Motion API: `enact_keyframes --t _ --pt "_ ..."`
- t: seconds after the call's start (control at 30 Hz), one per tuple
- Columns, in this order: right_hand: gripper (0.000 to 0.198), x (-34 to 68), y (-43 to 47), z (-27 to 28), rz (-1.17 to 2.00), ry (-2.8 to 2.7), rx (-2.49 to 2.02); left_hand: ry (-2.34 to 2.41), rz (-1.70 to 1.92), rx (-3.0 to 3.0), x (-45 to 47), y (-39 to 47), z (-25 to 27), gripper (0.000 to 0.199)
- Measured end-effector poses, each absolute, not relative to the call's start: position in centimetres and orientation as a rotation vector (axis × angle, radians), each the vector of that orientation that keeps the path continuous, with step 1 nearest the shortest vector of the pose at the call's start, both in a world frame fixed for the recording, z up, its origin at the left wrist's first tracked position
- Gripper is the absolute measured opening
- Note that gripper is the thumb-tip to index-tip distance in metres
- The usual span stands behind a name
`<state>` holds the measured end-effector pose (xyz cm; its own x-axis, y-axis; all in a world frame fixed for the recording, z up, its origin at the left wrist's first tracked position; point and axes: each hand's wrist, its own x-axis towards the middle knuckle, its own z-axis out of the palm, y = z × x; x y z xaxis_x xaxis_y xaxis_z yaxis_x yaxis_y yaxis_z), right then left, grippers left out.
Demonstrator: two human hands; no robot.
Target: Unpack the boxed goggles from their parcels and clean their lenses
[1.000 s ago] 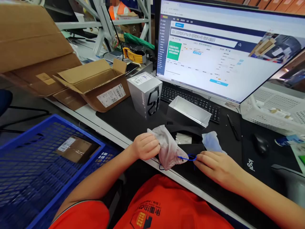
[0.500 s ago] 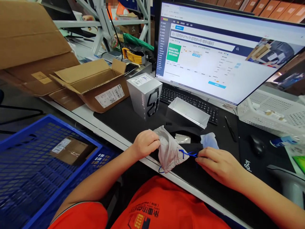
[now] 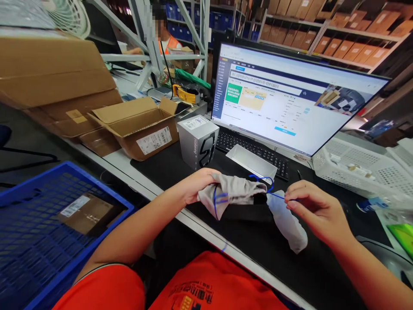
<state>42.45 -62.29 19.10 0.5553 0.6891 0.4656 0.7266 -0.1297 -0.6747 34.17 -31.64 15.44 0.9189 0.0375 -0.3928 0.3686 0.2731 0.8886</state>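
Note:
A grey drawstring pouch with blue cords is held up over the black desk mat. My left hand is closed on the pouch's left end. Pinched between the fingertips of my right hand is the blue drawstring, pulled out to the right. Below the cord lies a pale, bluish-white wrapped bundle; its contents cannot be made out. Dark material shows partly behind the pouch. Just beyond stand a silver-grey printed box and a shallow white box tray.
An open cardboard box sits at the left of the desk, above a blue crate holding a carton. At the back are a monitor and a keyboard. A white perforated basket stands right. Another person is at the far left.
The pouch has swung up and stretched sideways. My right hand has moved right and up, drawing the blue cord out. More of the pale bundle now shows; the camera view has tilted up.

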Motion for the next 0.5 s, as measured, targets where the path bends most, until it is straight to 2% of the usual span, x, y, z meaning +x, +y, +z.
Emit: enact_keyframes --t 0.27,0.5 --pt "0.011 41.6 -62.4 18.3 -0.010 -1.201 -1.856 0.365 -0.346 1.148 33.6 -32.7 13.7 0.041" --pt "0.014 40.7 -62.9 17.7 0.097 -1.201 -1.851 0.178 -0.376 1.423 32.4 -32.0 12.1 0.048"
